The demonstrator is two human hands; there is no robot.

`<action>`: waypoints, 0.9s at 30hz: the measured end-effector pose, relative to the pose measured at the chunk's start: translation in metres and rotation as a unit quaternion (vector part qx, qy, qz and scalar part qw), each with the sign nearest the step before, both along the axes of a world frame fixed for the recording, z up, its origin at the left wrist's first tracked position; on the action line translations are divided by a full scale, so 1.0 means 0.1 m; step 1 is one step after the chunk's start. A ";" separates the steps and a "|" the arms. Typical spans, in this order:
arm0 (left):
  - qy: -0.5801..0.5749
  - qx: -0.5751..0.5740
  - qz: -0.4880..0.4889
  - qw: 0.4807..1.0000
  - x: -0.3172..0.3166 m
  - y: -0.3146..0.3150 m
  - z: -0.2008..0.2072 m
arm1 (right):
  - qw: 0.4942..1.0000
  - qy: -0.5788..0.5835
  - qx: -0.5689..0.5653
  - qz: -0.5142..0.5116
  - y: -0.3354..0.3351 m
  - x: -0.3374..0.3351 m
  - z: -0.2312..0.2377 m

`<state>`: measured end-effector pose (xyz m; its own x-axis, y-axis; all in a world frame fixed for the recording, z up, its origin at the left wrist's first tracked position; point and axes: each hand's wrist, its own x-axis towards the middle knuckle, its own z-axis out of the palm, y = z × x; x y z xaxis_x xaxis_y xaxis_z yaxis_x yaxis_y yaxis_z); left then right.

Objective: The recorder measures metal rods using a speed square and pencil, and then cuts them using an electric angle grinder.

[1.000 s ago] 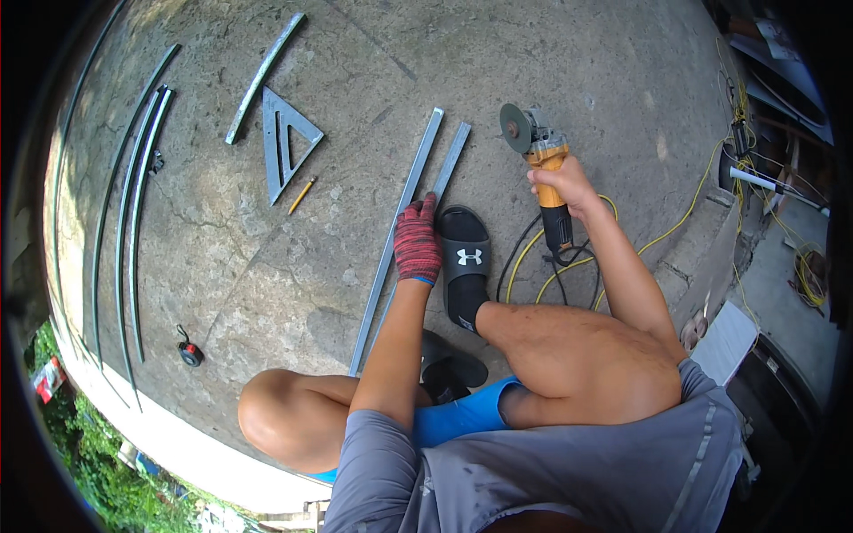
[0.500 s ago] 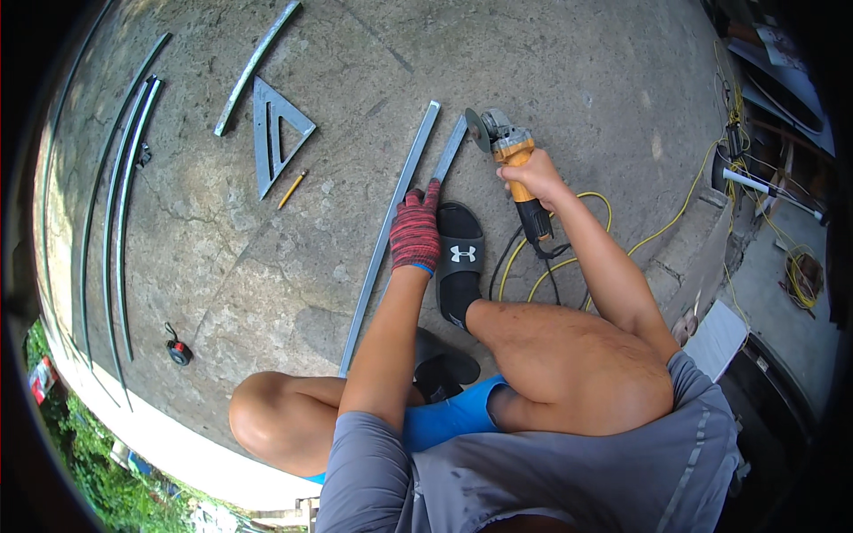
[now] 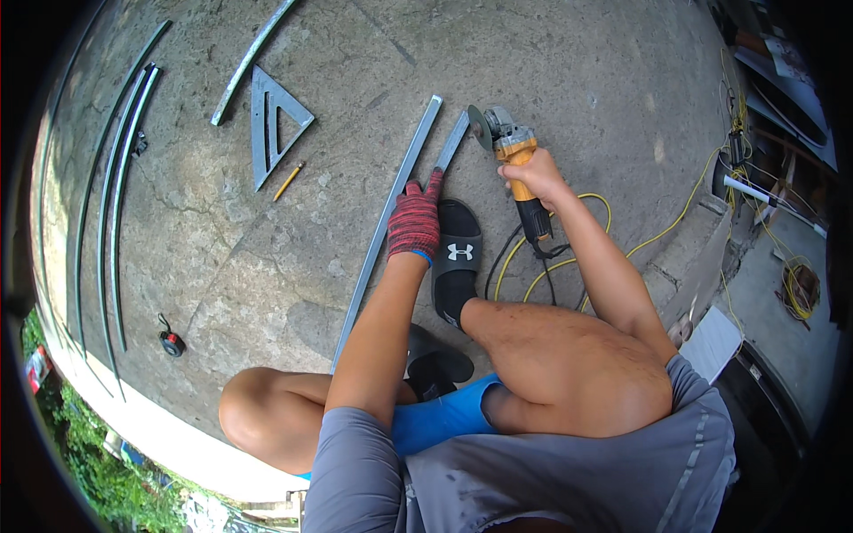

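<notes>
- Grinder has swung left since a second ago, disc now right by the tip of the shorter bar; can't tell if they touch
- Right hand's wrapped round the grinder; gloved left hand's laid over the bar, grip unclear
- Looks like lining up a cut, so next move wants a pinned bar imo
- Longer bar lies just left

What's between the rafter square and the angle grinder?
The head view shows a longer metal bar nearer the rafter square, then a shorter metal bar nearer the angle grinder.
</notes>
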<state>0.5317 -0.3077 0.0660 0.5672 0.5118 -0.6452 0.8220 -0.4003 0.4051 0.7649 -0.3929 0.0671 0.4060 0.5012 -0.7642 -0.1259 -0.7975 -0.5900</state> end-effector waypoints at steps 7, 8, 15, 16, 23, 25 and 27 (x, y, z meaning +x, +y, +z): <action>-0.001 0.001 0.003 1.000 -0.01 0.00 -0.01 | 1.000 -0.004 -0.001 0.003 0.01 0.00 -0.01; -0.002 0.004 0.005 1.000 -0.01 -0.01 -0.02 | 1.000 -0.002 0.001 0.002 0.01 -0.01 -0.01; 0.002 -0.001 0.002 1.000 0.00 0.00 -0.01 | 1.000 -0.011 -0.011 0.013 0.00 0.00 -0.03; 0.000 -0.002 0.002 1.000 -0.01 0.01 0.00 | 1.000 -0.010 -0.011 0.013 0.01 -0.01 -0.02; 0.008 -0.013 0.012 1.000 0.00 0.02 0.02 | 1.000 -0.016 -0.010 0.016 0.06 -0.02 0.03; 0.005 -0.008 0.011 1.000 0.00 0.01 0.00 | 1.000 -0.014 -0.015 0.020 0.06 -0.01 0.03; 0.002 -0.004 0.010 1.000 0.00 0.00 0.00 | 1.000 -0.009 -0.011 0.017 0.06 -0.01 0.04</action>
<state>0.5315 -0.3075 0.0664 0.5542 0.5184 -0.6512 0.8315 -0.3802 0.4050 0.7643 -0.3874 0.0707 0.4026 0.4974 -0.7684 -0.0887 -0.8143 -0.5736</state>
